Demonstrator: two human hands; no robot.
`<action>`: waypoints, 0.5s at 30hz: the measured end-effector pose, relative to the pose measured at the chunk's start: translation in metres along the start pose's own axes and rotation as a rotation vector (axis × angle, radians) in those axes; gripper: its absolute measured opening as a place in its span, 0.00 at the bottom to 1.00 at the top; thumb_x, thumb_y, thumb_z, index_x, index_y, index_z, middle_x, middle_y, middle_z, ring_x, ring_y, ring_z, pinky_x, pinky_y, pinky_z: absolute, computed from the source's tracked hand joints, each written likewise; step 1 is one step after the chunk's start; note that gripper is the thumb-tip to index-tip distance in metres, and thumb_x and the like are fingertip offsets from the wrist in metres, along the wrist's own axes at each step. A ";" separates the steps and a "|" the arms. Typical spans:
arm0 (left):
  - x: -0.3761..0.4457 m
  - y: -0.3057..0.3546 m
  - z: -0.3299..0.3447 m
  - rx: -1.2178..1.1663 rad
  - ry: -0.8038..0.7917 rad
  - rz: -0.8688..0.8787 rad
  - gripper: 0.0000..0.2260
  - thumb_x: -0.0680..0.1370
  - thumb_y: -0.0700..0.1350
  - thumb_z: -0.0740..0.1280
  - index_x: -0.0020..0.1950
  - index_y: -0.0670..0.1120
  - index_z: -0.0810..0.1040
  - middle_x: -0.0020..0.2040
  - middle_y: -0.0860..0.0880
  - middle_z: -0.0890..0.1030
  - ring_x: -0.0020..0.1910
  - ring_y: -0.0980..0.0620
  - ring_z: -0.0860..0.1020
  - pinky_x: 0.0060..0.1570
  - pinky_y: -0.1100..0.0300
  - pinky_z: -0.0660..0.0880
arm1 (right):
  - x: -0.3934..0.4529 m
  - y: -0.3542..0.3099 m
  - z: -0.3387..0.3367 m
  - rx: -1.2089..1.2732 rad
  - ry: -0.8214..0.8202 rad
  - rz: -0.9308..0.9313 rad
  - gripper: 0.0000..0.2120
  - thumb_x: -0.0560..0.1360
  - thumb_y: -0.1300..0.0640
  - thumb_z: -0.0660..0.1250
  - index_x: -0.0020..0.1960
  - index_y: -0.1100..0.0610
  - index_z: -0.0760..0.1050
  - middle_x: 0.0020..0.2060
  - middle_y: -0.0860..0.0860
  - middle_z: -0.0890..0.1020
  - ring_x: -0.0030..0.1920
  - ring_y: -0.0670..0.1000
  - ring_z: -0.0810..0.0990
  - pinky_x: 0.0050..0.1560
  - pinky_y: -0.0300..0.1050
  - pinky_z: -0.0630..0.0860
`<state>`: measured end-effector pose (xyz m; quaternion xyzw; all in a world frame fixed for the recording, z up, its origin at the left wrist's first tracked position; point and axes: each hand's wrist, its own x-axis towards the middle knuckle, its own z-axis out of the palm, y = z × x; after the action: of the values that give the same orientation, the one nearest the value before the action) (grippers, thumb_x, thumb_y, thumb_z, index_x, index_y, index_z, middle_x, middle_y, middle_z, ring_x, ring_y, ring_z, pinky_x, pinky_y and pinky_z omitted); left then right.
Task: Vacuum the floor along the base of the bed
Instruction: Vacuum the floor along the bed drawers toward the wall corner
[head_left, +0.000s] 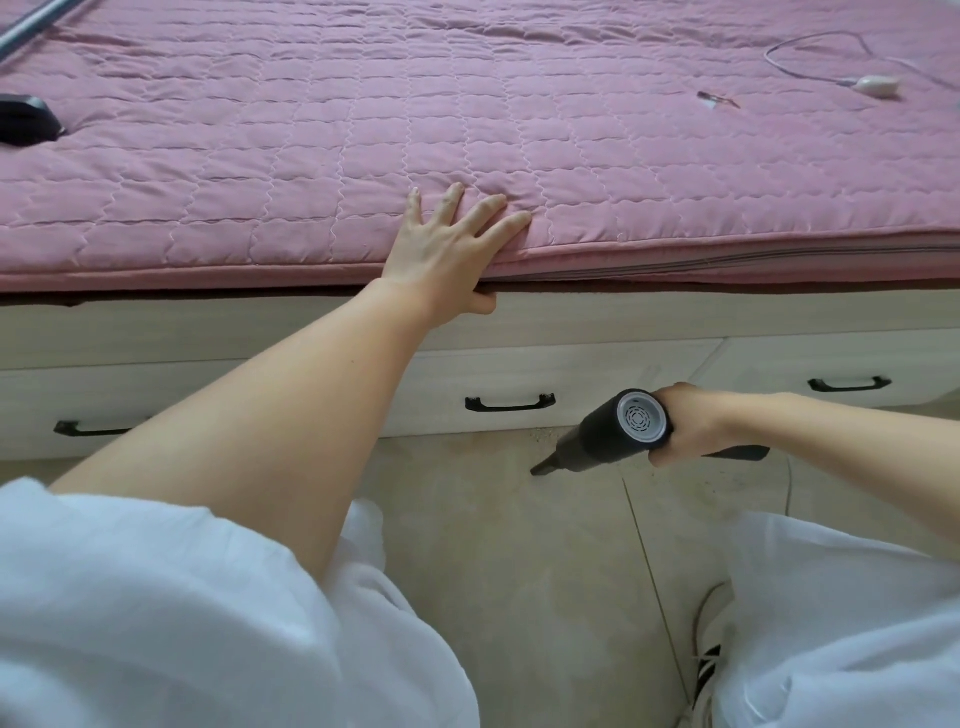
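A black handheld vacuum (618, 428) with a white round rear vent points down and left, its narrow nozzle tip touching the beige tiled floor (545, 571) just in front of the bed's base. My right hand (688, 426) is wrapped around its handle. My left hand (452, 249) lies flat with fingers spread on the edge of the pink quilted mattress (311, 156), thumb hooked under the edge. The bed base (260, 332) is pale wood with drawers. Specks of dirt lie on the floor near the nozzle.
Three black drawer handles (510, 402) run along the bed base. On the mattress lie a black object (26, 122) at far left, a metal tube (36, 26) at top left, and a white cable with a small pod (878, 85) at right. My shoe (709, 660) is at bottom right.
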<state>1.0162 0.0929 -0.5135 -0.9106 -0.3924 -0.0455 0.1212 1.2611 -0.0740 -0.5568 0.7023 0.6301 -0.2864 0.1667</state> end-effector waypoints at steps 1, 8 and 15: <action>0.001 0.002 0.000 -0.009 -0.001 -0.008 0.46 0.70 0.59 0.73 0.79 0.56 0.48 0.79 0.50 0.53 0.78 0.38 0.51 0.71 0.31 0.52 | -0.001 0.001 -0.001 -0.002 -0.001 -0.002 0.11 0.67 0.57 0.71 0.44 0.49 0.70 0.41 0.48 0.77 0.43 0.50 0.76 0.41 0.39 0.72; 0.020 0.030 -0.007 -0.062 0.016 0.069 0.44 0.70 0.57 0.74 0.79 0.55 0.52 0.78 0.51 0.56 0.77 0.39 0.54 0.68 0.27 0.54 | 0.000 0.012 -0.001 -0.003 -0.055 -0.020 0.12 0.66 0.55 0.72 0.45 0.50 0.71 0.41 0.48 0.78 0.44 0.50 0.78 0.41 0.40 0.73; 0.043 0.064 -0.006 -0.060 0.092 0.147 0.42 0.70 0.57 0.73 0.79 0.53 0.55 0.78 0.50 0.59 0.76 0.40 0.59 0.71 0.35 0.57 | 0.014 0.035 -0.009 0.088 0.006 0.012 0.14 0.65 0.56 0.72 0.49 0.53 0.74 0.43 0.51 0.81 0.43 0.51 0.80 0.42 0.44 0.77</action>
<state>1.0922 0.0793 -0.5119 -0.9372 -0.3170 -0.0898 0.1147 1.2978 -0.0626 -0.5630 0.7134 0.6133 -0.3108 0.1356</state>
